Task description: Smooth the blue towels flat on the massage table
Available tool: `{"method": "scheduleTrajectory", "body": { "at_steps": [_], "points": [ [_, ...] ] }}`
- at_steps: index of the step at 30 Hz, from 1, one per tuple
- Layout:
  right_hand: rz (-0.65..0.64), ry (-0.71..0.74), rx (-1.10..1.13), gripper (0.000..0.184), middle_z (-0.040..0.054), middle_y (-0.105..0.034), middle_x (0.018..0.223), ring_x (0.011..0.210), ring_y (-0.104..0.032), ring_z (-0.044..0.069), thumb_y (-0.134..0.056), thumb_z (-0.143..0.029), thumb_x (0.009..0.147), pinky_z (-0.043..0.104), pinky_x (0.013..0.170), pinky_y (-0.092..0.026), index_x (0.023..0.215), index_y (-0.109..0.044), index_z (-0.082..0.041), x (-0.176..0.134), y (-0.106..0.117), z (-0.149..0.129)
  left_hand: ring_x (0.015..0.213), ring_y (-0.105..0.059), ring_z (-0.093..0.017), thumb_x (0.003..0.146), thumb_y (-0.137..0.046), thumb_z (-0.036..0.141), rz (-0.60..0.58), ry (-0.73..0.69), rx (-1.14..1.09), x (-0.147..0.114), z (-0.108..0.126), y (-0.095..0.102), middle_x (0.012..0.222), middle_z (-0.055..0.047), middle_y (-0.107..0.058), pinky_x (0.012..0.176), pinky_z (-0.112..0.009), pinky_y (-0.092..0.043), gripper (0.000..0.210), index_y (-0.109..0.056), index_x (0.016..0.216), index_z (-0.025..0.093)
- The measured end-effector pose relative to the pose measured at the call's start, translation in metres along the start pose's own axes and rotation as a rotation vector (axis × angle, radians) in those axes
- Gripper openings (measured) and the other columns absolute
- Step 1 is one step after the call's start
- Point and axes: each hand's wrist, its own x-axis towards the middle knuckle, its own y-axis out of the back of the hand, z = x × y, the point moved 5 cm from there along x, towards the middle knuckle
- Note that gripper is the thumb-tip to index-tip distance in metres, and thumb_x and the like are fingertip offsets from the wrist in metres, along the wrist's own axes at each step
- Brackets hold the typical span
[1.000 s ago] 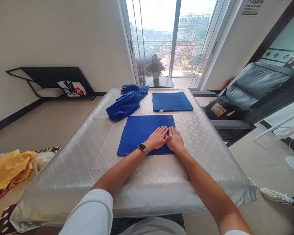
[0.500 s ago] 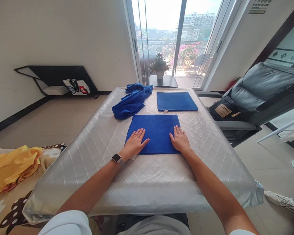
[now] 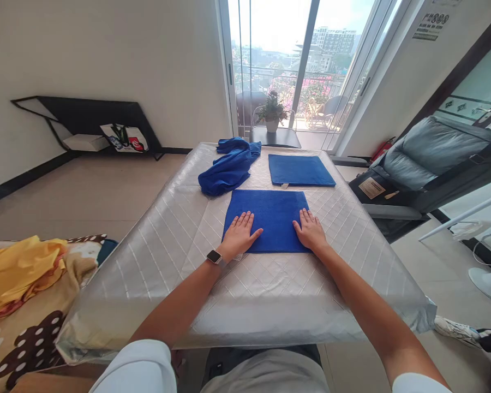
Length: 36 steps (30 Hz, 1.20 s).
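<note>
A blue towel (image 3: 270,218), laid out as a flat rectangle, lies on the table in front of me. My left hand (image 3: 240,234) rests flat on its left side, fingers stretched out. On its right edge lies my right hand (image 3: 310,230), also flat with the fingers out. Behind it is a folded blue towel (image 3: 301,170) with a small white tag at its near edge. To the left of that one, a crumpled blue towel (image 3: 229,166) lies in a loose heap. Neither hand grips anything.
A silver quilted cover (image 3: 180,289) drapes the table. A chair with a potted plant (image 3: 271,112) stands beyond the far edge. On the right is a dark armchair (image 3: 417,158); at the left, yellow cloth (image 3: 20,273). A person's shoe (image 3: 456,330) shows at the lower right.
The whole view has shifted slightly, so the table and towels appear farther right. Both hands stay flat on the same towel; the towels keep their places.
</note>
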Motion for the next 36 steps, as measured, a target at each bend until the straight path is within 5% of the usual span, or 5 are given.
{"method": "scheduleTrajectory", "body": {
  "at_steps": [4, 11, 23, 28, 36],
  "points": [
    [0.112, 0.12, -0.066, 0.066, 0.0116, -0.024, 0.17, 0.159, -0.014, 0.024, -0.022, -0.043, 0.107, 0.045, 0.129, -0.007, 0.162, -0.029, -0.006, -0.02, 0.012, -0.008, 0.158, -0.022, -0.027, 0.103, -0.017, 0.066, -0.005, 0.004, -0.002, 0.0, 0.001, -0.001, 0.169, -0.013, -0.028, 0.129, -0.046, -0.017, 0.081, -0.028, 0.163, 0.013],
    [-0.023, 0.058, -0.049, 0.072, 0.0112, -0.02, 0.171, 0.159, -0.015, 0.025, -0.019, -0.051, 0.108, 0.045, 0.129, -0.015, 0.163, -0.025, -0.006, -0.066, -0.004, 0.003, 0.158, -0.021, -0.027, 0.103, -0.018, 0.066, -0.01, -0.003, -0.001, 0.0, 0.001, 0.0, 0.169, -0.014, -0.027, 0.129, -0.047, -0.016, 0.081, -0.029, 0.162, 0.012],
    [-0.068, 0.025, 0.033, 0.072, 0.0087, -0.015, 0.172, 0.16, -0.012, 0.024, -0.021, -0.053, 0.107, 0.043, 0.129, -0.012, 0.165, -0.02, -0.01, -0.068, -0.009, 0.006, 0.157, -0.023, -0.024, 0.106, -0.021, 0.055, 0.058, 0.02, 0.034, -0.003, 0.005, 0.009, 0.168, -0.013, -0.031, 0.129, -0.046, -0.015, 0.071, -0.03, 0.162, 0.013],
    [-0.066, 0.031, 0.041, 0.072, 0.0091, -0.016, 0.172, 0.159, -0.013, 0.024, -0.021, -0.054, 0.107, 0.043, 0.129, -0.012, 0.165, -0.022, -0.011, -0.068, -0.01, 0.005, 0.157, -0.023, -0.023, 0.107, -0.023, 0.053, 0.103, -0.138, 0.029, 0.001, 0.057, 0.014, 0.168, -0.012, -0.031, 0.129, -0.043, -0.019, 0.067, -0.035, 0.16, 0.013],
    [-0.038, 0.062, -0.009, 0.064, 0.0073, -0.017, 0.172, 0.159, -0.015, 0.024, -0.024, -0.039, 0.106, 0.044, 0.128, -0.014, 0.164, -0.025, -0.012, -0.071, -0.01, 0.006, 0.156, -0.027, -0.023, 0.108, -0.02, 0.055, 0.075, -0.393, -0.031, 0.016, 0.156, -0.017, 0.165, -0.014, -0.037, 0.128, -0.041, -0.02, 0.069, -0.038, 0.159, 0.011]
  ]
}}
